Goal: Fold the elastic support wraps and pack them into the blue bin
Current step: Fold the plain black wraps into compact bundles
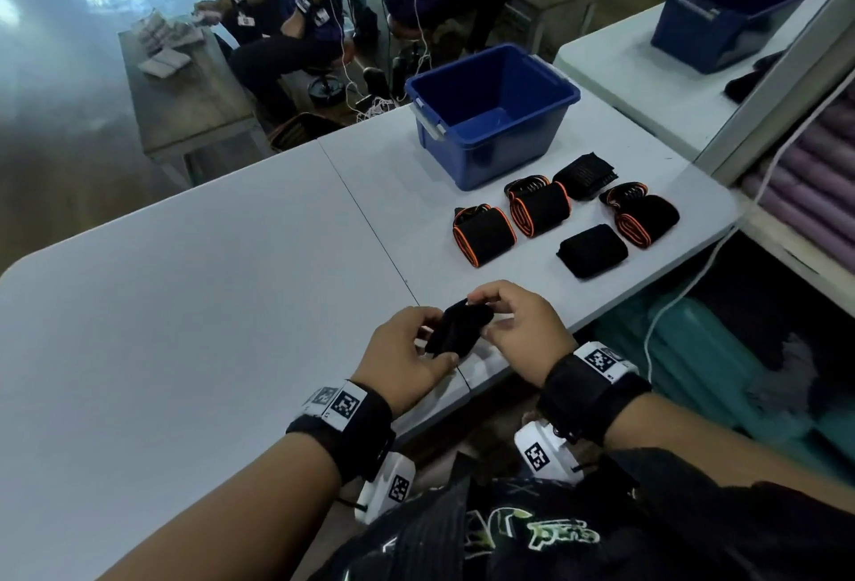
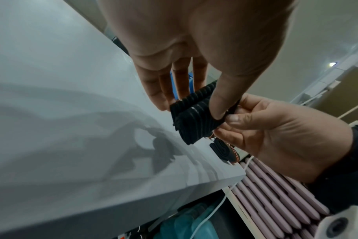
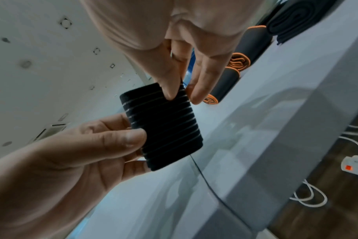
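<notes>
Left hand (image 1: 402, 356) and right hand (image 1: 518, 326) are both pinching a folded black wrap (image 1: 458, 326) just above the worktop (image 1: 185, 303) edge, so folding is looking nearly done; next move is carrying it to the empty-looking bin (image 1: 490, 118).

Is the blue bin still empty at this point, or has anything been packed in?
As far as visible, empty: the head view shows bare floor inside the blue bin; its near corner is hidden. Five wraps lie on the table.
</notes>
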`<state>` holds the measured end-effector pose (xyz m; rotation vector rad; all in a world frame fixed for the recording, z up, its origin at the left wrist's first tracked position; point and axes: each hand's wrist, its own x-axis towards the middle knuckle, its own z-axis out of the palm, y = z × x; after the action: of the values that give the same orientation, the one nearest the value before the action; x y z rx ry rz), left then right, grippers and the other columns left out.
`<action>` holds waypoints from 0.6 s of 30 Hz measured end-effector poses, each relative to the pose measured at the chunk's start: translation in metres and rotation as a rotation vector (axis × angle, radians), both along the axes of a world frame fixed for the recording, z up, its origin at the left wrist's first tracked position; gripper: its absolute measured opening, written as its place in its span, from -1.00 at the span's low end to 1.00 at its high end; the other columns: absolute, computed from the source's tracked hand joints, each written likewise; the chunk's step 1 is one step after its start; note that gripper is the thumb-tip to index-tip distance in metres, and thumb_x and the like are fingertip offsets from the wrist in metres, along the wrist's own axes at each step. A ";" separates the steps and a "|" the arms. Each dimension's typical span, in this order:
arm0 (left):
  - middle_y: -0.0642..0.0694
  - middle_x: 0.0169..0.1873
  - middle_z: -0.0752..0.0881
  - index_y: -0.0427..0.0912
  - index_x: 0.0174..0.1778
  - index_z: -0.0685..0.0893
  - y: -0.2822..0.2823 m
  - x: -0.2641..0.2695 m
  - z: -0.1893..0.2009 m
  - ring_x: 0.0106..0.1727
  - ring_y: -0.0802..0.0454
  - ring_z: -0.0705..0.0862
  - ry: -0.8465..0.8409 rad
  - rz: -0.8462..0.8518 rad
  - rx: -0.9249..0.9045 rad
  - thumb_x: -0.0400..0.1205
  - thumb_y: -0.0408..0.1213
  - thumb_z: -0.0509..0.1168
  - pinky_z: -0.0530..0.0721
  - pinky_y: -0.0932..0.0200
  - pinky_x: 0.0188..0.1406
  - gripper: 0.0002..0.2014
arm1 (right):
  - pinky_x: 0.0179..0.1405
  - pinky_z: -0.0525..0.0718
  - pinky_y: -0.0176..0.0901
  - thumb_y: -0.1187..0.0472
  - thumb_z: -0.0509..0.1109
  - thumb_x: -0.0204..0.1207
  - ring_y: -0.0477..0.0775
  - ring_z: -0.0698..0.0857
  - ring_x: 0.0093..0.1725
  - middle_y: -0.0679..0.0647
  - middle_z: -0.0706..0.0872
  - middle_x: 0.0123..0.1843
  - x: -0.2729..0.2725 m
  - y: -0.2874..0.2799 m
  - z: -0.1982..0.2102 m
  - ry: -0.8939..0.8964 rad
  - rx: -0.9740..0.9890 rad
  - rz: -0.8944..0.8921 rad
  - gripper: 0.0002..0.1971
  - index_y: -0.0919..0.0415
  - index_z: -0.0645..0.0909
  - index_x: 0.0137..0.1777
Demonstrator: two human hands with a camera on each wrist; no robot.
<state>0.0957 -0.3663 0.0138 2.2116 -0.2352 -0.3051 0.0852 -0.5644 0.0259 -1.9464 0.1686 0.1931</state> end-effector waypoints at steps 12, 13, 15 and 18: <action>0.13 -0.12 0.80 0.08 0.18 0.72 -0.038 0.026 0.006 -0.10 0.26 0.74 0.060 -0.122 -0.002 0.51 -0.20 0.30 0.71 0.24 -0.03 -0.68 | 0.15 0.77 0.03 0.18 0.57 0.47 -0.02 0.74 -0.02 -0.07 0.78 -0.03 -0.011 -0.032 -0.014 0.068 -0.003 -0.078 -0.74 -0.09 0.66 0.11; 0.13 -0.10 0.78 0.06 0.22 0.69 -0.043 0.029 0.003 -0.10 0.26 0.72 0.059 -0.111 0.015 0.54 -0.21 0.33 0.68 0.26 -0.04 -0.68 | 0.17 0.77 0.04 0.17 0.57 0.48 -0.03 0.75 0.00 -0.06 0.79 0.00 -0.009 -0.037 -0.018 0.084 -0.010 -0.092 -0.75 -0.04 0.65 0.12; 0.09 -0.03 0.72 0.03 0.24 0.64 -0.053 0.037 -0.005 -0.09 0.15 0.70 0.043 -0.083 0.094 0.59 -0.13 0.36 0.64 0.21 -0.01 -0.71 | 0.18 0.76 0.02 0.15 0.58 0.49 -0.01 0.76 0.03 0.00 0.79 0.04 -0.002 -0.049 -0.024 0.117 -0.034 -0.139 -0.75 0.04 0.65 0.13; 0.05 -0.10 0.69 -0.02 0.08 0.65 -0.062 0.050 -0.015 -0.09 0.07 0.67 0.037 -0.053 0.305 0.62 0.11 0.35 0.65 0.11 -0.07 -0.71 | 0.04 0.84 0.04 0.22 0.57 0.52 0.10 0.82 -0.04 0.17 0.80 0.04 0.012 -0.062 -0.032 0.182 0.039 -0.218 -0.75 0.20 0.70 0.16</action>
<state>0.1453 -0.4288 -0.0015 2.5009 -0.2396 -0.4348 0.0971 -0.6260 -0.0056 -1.8557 0.4907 0.2266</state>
